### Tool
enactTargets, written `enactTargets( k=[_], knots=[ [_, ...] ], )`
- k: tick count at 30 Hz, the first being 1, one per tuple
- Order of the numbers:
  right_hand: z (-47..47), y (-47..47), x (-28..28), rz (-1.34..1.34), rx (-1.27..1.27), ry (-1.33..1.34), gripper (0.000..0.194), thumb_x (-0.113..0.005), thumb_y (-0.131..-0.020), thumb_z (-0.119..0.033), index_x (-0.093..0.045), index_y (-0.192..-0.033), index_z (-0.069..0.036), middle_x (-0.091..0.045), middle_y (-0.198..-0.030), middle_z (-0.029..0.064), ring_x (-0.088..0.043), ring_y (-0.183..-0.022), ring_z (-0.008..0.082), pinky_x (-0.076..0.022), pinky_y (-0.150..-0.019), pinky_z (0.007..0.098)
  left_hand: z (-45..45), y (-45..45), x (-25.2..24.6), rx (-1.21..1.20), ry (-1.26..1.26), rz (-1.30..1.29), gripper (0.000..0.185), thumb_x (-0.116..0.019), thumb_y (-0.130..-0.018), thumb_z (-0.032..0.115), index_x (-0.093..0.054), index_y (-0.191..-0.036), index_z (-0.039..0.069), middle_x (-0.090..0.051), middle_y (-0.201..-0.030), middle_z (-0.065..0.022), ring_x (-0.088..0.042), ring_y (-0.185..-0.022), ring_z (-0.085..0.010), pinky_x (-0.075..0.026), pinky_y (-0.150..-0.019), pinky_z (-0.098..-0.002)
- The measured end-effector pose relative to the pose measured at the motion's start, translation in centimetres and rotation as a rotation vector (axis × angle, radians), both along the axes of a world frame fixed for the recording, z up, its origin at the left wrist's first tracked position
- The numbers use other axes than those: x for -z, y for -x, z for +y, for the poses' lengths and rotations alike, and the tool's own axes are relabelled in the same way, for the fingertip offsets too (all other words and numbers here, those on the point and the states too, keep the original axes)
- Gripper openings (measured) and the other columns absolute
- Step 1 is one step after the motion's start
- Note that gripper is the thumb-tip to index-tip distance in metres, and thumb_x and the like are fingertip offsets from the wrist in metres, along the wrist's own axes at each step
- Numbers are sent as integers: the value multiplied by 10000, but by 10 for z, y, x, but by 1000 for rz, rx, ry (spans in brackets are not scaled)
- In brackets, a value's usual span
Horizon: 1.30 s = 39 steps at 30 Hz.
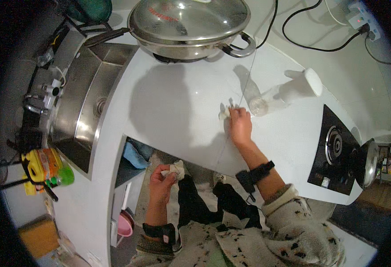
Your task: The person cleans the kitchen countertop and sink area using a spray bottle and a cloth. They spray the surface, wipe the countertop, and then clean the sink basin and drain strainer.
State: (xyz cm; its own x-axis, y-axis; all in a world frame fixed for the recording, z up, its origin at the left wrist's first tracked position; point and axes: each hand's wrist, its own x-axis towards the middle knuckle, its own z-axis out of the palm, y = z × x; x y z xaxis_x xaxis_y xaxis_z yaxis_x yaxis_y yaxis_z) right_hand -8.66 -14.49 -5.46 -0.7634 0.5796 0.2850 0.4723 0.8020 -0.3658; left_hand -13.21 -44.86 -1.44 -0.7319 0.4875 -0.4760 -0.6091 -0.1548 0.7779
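Observation:
My right hand [241,125] is on the white countertop [208,86], its fingers closed on a crumpled, whitish tissue or cloth [226,112] pressed to the surface beside a thin seam line. Just right of that hand is a clear, see-through container [259,106] with a whitish end, beside the wall. My left hand [163,180] is raised in front of the counter's near edge and pinches another crumpled, off-white tissue or cloth [178,169] between thumb and fingers. Both wrists wear black straps.
A lidded steel pan [188,46] stands at the back. At left are a steel sink [88,96], a faucet [36,104] and a yellow bottle [40,167]. A gas hob [337,147] lies at right. Cables run to a power strip [364,21]. A blue cloth [135,156] hangs near the open cabinet.

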Motion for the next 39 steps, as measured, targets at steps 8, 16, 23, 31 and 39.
enactTargets(
  k=[8,16,23,31,39],
  knots=[
    [-49,155,4,102,197,385,204,-483,-840,-194,-508,-910,-4,-523,-910,195,-490,-845,370,-465,-666,448,-25,87,4,74,32,14,198,-600,-755,-23,-540,-935,34,-602,-885,-59,-582,-733,-118,-487,-616,-241],
    [-19,130,12,246,-160,405,268,-567,-719,-65,-572,-981,-5,-549,-991,171,-528,-913,318,-430,-809,375,-31,136,13,139,42,1,187,-607,-756,-22,-536,-908,61,-568,-836,-20,-547,-698,-92,-448,-572,-229],
    [99,159,17,30,299,-115,177,-553,-741,-126,-585,-901,-58,-547,-919,164,-505,-847,364,-414,-744,447,-44,157,20,144,56,-8,174,-587,-765,-20,-529,-910,57,-583,-878,-45,-578,-752,-134,-485,-632,-265],
    [-91,227,18,32,-77,281,196,-516,-806,-159,-523,-983,-75,-521,-939,152,-483,-914,347,-453,-763,426,-44,171,10,84,54,-65,170,-567,-764,-47,-518,-902,38,-575,-911,-68,-573,-763,-138,-497,-652,-265],
    [10,160,-10,122,19,121,240,-527,-692,-35,-583,-925,-27,-547,-938,168,-515,-840,340,-427,-756,423,-37,180,7,94,-42,-84,175,-544,-764,-73,-509,-897,35,-582,-917,-90,-578,-766,-165,-501,-694,-294]
  ],
)
